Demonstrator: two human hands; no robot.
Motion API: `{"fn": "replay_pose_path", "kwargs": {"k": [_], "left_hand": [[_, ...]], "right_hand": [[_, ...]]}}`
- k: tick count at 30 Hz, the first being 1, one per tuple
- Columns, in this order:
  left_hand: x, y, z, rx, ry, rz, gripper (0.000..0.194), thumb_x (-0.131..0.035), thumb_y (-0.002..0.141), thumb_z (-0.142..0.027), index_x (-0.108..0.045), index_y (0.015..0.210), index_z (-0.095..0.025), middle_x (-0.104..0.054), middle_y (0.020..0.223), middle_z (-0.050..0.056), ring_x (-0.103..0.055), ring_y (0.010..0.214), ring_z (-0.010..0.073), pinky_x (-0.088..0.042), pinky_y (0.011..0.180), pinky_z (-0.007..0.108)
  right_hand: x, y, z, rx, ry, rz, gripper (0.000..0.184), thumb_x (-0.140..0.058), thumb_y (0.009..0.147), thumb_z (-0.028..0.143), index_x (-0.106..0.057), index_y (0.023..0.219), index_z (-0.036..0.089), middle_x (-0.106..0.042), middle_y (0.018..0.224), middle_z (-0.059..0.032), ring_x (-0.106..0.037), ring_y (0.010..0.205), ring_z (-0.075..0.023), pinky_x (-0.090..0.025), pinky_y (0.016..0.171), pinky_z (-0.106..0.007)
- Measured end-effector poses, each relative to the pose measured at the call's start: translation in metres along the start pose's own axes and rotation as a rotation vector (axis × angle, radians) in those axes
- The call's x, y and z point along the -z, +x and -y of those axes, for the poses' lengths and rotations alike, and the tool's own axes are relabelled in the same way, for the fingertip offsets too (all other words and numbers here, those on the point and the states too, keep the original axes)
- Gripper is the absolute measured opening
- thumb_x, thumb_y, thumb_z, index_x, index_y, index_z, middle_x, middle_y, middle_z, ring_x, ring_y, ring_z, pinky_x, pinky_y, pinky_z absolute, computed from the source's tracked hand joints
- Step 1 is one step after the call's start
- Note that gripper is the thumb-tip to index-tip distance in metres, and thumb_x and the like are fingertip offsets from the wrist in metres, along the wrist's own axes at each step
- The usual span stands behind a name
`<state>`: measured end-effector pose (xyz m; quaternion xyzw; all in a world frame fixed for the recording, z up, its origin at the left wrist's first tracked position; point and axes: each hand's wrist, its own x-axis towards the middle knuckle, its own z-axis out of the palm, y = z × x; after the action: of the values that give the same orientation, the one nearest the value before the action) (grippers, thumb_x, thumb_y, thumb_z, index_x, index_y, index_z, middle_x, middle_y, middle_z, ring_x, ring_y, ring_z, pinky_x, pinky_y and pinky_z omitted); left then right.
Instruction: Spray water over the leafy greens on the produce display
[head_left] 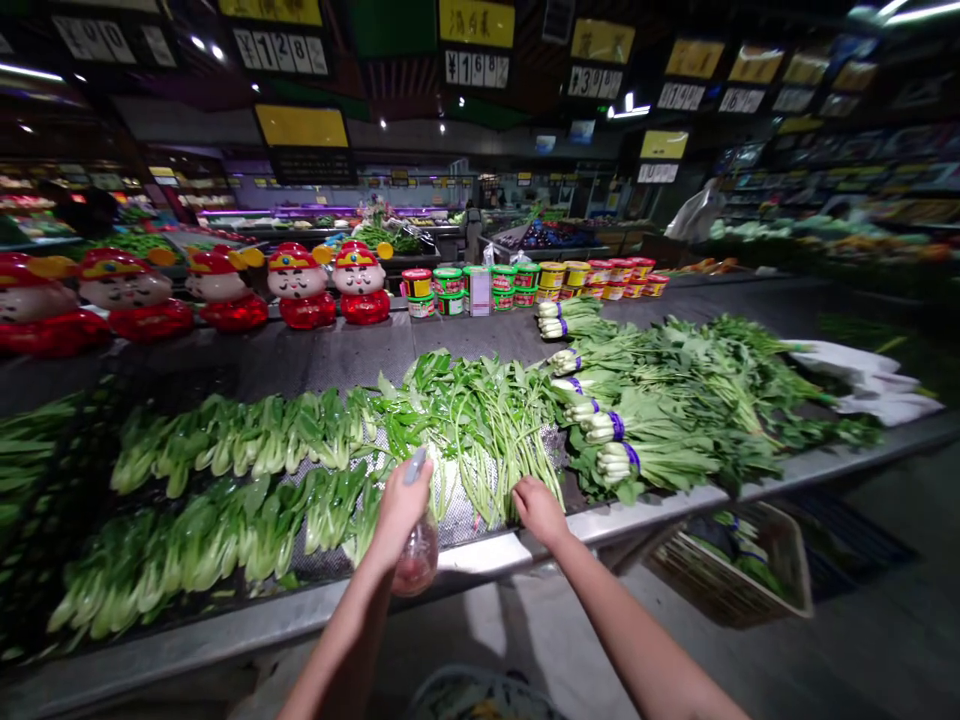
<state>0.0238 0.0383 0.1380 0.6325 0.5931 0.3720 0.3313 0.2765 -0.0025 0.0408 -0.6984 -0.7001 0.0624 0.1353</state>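
Observation:
My left hand [405,505] is wrapped round a clear spray bottle [417,560], whose grey nozzle points towards the greens. A loose heap of long-stemmed leafy greens [472,400] lies beyond both hands, its leaves away from me and its stems towards me. At the lower right stem ends, my right hand [541,510] has its fingers curled shut against the stems; the fingertips are partly hidden. Rows of bok choy [255,435] lie to the left of the heap. Bundles of greens tied with purple bands [611,428] lie to its right.
A metal edge [480,555] runs along the front of the display shelf. Red figurines [300,285] and stacked small tubs [487,285] stand along the back. A crate [739,570] with greens sits low on the right. White bags [862,380] lie on the shelf's right end.

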Motion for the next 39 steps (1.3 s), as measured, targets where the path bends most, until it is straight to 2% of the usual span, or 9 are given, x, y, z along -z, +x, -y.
{"fn": "replay_pose_path", "kwargs": {"k": [6,12,16,24,29,33,39], "left_hand": [[-0.021,0.0,-0.02,-0.029,0.016,-0.022,0.035,-0.049,0.082,-0.045,-0.068,0.084,-0.016,-0.059,0.067,0.002,-0.055,0.064,0.0171,-0.039,0.061,0.027],[-0.04,-0.004,-0.032,-0.003,-0.005,-0.013,0.038,-0.049,0.081,-0.049,-0.067,0.087,-0.017,-0.058,0.066,0.002,-0.054,0.062,0.0177,-0.039,0.059,0.027],[-0.05,-0.008,-0.035,0.027,-0.004,-0.005,0.042,-0.047,0.081,-0.052,-0.065,0.077,-0.015,-0.06,0.068,0.004,-0.056,0.063,0.0185,-0.041,0.061,0.029],[-0.069,-0.012,-0.038,0.022,0.032,-0.01,0.041,-0.046,0.082,-0.052,-0.064,0.076,-0.015,-0.062,0.071,0.005,-0.057,0.067,0.0202,-0.042,0.064,0.031],[-0.076,-0.019,-0.053,-0.005,-0.013,0.005,0.041,-0.047,0.082,-0.052,-0.065,0.082,-0.014,-0.06,0.071,0.004,-0.055,0.067,0.0179,-0.042,0.065,0.03],[-0.08,-0.025,-0.065,0.019,-0.042,0.017,0.044,-0.047,0.082,-0.054,-0.065,0.088,-0.014,-0.06,0.072,0.003,-0.054,0.065,0.0173,-0.041,0.062,0.029],[-0.088,-0.026,-0.072,0.011,-0.027,0.01,0.045,-0.046,0.084,-0.053,-0.065,0.091,-0.013,-0.061,0.075,0.005,-0.055,0.067,0.0177,-0.042,0.064,0.03]], "right_hand": [[0.007,0.0,-0.032,-0.004,-0.023,0.014,0.032,-0.033,0.094,0.027,-0.064,0.087,0.019,-0.061,0.093,-0.0063,-0.053,0.09,-0.0163,-0.035,0.081,-0.024],[0.007,-0.003,-0.062,0.017,-0.029,-0.014,0.032,-0.034,0.093,0.026,-0.064,0.086,0.018,-0.062,0.091,-0.0067,-0.054,0.089,-0.0163,-0.035,0.081,-0.024],[0.004,-0.005,-0.076,0.01,-0.019,-0.014,0.033,-0.033,0.093,0.027,-0.064,0.085,0.018,-0.062,0.091,-0.0068,-0.054,0.09,-0.0165,-0.035,0.082,-0.024],[0.006,-0.003,-0.09,0.04,0.014,-0.029,0.033,-0.033,0.093,0.025,-0.065,0.085,0.019,-0.062,0.091,-0.0073,-0.054,0.09,-0.0171,-0.036,0.081,-0.024],[0.006,0.009,-0.095,0.041,0.015,0.0,0.032,-0.035,0.092,0.026,-0.066,0.087,0.019,-0.063,0.092,-0.0077,-0.055,0.092,-0.0172,-0.035,0.083,-0.024],[-0.001,0.015,-0.103,0.027,0.023,-0.001,0.033,-0.035,0.092,0.027,-0.066,0.085,0.019,-0.064,0.092,-0.0079,-0.055,0.091,-0.0172,-0.035,0.083,-0.024],[-0.014,0.014,-0.113,0.012,0.07,-0.022,0.038,-0.03,0.094,0.028,-0.064,0.081,0.017,-0.063,0.089,-0.009,-0.055,0.091,-0.0176,-0.035,0.084,-0.025]]}}
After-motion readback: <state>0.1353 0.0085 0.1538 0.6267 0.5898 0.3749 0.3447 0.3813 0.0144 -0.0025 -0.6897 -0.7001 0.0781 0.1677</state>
